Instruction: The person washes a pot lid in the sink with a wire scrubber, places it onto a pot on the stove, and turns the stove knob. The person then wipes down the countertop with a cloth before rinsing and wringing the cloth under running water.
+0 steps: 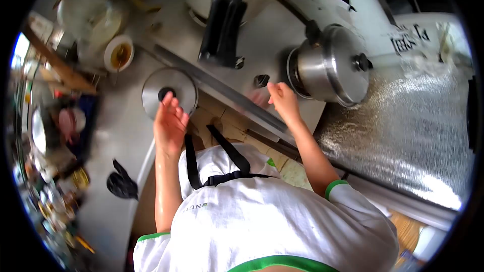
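My left hand [171, 123] is over the near edge of a round metal lid [151, 93] on the steel counter, palm up and fingers apart, with its fingertips by the lid's black knob [165, 93]. Nothing is held in it. My right hand [283, 102] is in front of the stove beside a black stove knob [261, 80]; its fingers are curled, and whether they touch the knob or hold anything is unclear. Right of that hand, a lidded steel pot [330, 65] sits on a burner. A large pot with a black handle [222, 22] stands further back.
A white bowl of yellowish liquid [120, 55] and a black plastic bag [122, 181] lie on the left counter [108, 136]. Crowded dishes and utensils line the far left. Foil-like sheeting [403, 131] covers the surface at right. A gap with tiled floor separates counter and stove.
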Available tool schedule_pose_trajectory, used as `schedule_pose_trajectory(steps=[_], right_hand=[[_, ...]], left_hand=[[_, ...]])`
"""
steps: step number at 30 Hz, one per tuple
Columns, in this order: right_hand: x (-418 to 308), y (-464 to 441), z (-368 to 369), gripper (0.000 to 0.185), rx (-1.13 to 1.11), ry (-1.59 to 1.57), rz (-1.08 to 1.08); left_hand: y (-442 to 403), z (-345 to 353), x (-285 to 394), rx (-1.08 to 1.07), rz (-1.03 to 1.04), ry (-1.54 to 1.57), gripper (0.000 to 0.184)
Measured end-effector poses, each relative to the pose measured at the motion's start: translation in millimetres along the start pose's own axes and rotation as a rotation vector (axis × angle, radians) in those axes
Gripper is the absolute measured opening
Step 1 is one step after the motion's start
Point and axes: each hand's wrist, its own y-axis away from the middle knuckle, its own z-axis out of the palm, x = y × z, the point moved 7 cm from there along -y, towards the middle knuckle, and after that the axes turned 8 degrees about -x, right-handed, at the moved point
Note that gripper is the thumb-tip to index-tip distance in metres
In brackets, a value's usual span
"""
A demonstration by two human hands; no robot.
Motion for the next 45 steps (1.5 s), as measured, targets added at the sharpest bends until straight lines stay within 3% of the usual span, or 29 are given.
schedule_pose_trajectory(steps=[4,8,14,26,45], right_hand=[[6.1,-34.1,9.6,0.061,-0.057,0.221,-0.029],[-25.6,-30.4,13.7,0.059,-0.067,0.453,-0.002],[-30.0,-33.8,15.6,0.052,0.056,0.625,0.023],[-13.7,-50.6,1.4,0.043,-0.005,0.803,-0.024],[-27.8,-34.6,4.1,0.032,0.004,0.830,-0.116]], left_hand=[[95.4,-41.2,-38.6,0.226,0.076,-0.051,0.032],[147.4,-59.9,-49.2,0.454,0.188,-0.122,0.033],[144.1,-63.6,-60.2,0.467,0.207,-0.151,0.035],[159.2,-120.2,-95.4,0.559,-0.048,-0.134,0.030],[151.3,-135.8,-121.3,0.584,-0.136,-0.130,0.027]])
